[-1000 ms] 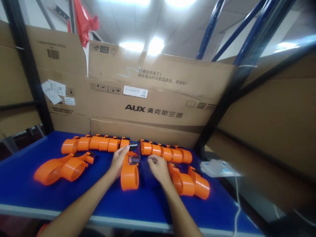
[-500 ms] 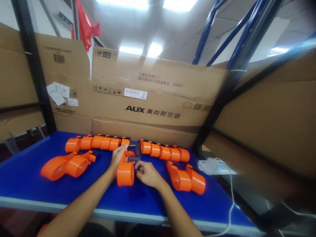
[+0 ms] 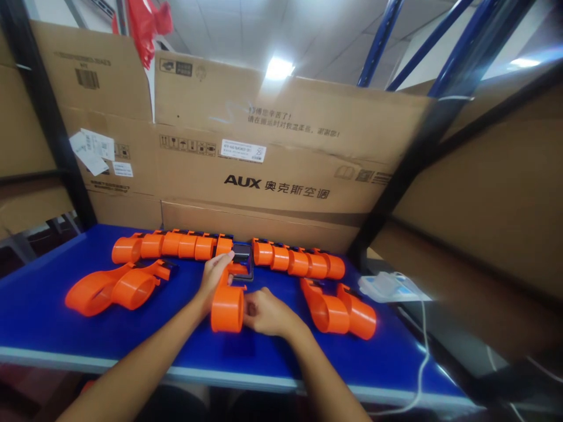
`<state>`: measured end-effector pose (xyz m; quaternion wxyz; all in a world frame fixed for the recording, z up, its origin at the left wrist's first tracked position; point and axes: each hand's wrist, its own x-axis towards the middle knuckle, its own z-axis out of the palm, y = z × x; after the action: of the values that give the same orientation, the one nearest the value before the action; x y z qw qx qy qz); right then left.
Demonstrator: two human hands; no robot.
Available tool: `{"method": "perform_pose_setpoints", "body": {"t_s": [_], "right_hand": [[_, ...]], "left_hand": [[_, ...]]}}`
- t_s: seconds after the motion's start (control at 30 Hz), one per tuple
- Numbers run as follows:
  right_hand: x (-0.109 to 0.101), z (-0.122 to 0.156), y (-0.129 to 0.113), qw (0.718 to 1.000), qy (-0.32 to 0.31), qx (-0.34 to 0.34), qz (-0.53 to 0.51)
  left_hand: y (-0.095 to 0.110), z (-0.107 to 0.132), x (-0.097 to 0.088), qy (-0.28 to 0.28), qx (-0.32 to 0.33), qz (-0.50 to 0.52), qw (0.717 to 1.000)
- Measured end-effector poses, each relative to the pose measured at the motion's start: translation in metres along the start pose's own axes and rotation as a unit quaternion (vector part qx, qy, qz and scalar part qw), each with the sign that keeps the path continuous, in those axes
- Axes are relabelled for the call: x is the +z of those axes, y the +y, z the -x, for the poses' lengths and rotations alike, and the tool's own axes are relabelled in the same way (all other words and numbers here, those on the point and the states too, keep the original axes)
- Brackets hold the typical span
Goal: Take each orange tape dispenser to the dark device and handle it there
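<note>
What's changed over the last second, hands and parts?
Right hand moved left and toward the person: it was apart from the held orange holder, now its fingertips are at the right side of the holder's ring. Can't tell whether they grip it. Unchanged: left hand holds the holder's upper part; the other orange holders lie as before on the blue table.
</note>
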<state>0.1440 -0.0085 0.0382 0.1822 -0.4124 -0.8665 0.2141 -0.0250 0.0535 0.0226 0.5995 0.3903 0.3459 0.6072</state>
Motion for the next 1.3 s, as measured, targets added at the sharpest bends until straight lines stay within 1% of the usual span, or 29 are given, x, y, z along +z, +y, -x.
{"method": "perform_pose_setpoints", "body": {"t_s": [0.1, 0.2, 0.3, 0.37, 0.43, 0.57, 0.67, 0.73, 0.83, 0.93, 1.1, 1.3], "right_hand": [[-0.001, 0.002, 0.001, 0.999, -0.015, -0.01, -0.027], [-0.004, 0.004, 0.008, 0.997, 0.006, 0.019, -0.07], [-0.01, 0.005, 0.017, 0.986, 0.087, 0.037, -0.14], [-0.012, 0.004, 0.02, 0.97, 0.155, 0.023, -0.183], [-0.01, 0.0, 0.02, 0.957, 0.209, 0.007, -0.199], [-0.001, -0.008, 0.019, 0.944, 0.285, 0.016, -0.165], [0.005, -0.012, 0.02, 0.936, 0.333, 0.034, -0.109], [0.007, -0.013, 0.021, 0.932, 0.353, 0.043, -0.074], [0.008, -0.013, 0.019, 0.929, 0.365, 0.046, -0.042], [0.008, -0.013, 0.016, 0.934, 0.353, 0.039, -0.026], [0.006, -0.011, 0.012, 0.94, 0.34, 0.02, -0.031], [0.004, -0.009, 0.016, 0.947, 0.319, -0.012, -0.043]], "left_hand": [[0.0, 0.002, 0.001, -0.001, 0.002, -0.008, 1.0], [0.0, 0.004, 0.003, -0.002, 0.008, -0.014, 1.0], [0.0, 0.006, 0.006, -0.012, 0.021, -0.035, 0.999], [-0.001, 0.009, 0.007, -0.021, 0.031, -0.052, 0.998], [-0.002, 0.01, 0.009, -0.025, 0.04, -0.064, 0.997], [-0.004, 0.011, 0.01, -0.03, 0.058, -0.075, 0.995], [-0.005, 0.011, 0.011, -0.053, 0.058, -0.082, 0.994], [-0.005, 0.012, 0.012, -0.072, 0.06, -0.094, 0.991], [-0.004, 0.014, 0.014, -0.093, 0.06, -0.099, 0.989], [-0.004, 0.015, 0.016, -0.109, 0.042, -0.099, 0.988], [-0.007, 0.012, 0.015, -0.104, 0.035, -0.109, 0.988], [-0.01, 0.01, 0.01, -0.113, 0.03, -0.109, 0.987]]}}
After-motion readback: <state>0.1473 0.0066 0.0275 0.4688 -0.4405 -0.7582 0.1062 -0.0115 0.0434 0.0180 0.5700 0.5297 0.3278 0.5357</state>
